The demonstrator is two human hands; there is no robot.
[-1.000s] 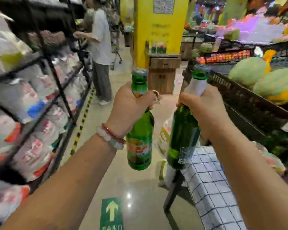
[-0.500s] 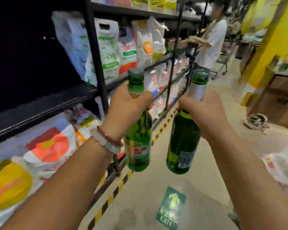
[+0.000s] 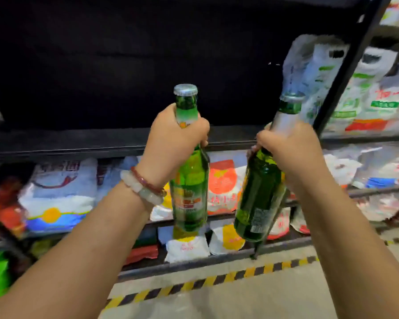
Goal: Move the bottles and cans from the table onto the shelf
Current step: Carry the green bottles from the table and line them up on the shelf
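My left grip [image 3: 175,139] wraps the upright bottle's [image 3: 189,192] neck; my right grip [image 3: 288,150] wraps the other bottle [image 3: 258,199], its base tilted toward 7 o'clock.

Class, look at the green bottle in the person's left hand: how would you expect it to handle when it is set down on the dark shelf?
The left hand grips the green bottle by its neck. It looks like glass, so probably stiff and breakable if knocked. It is tall and narrow, so likely to tip on the shelf. The smooth, shiny surface may be slippery.
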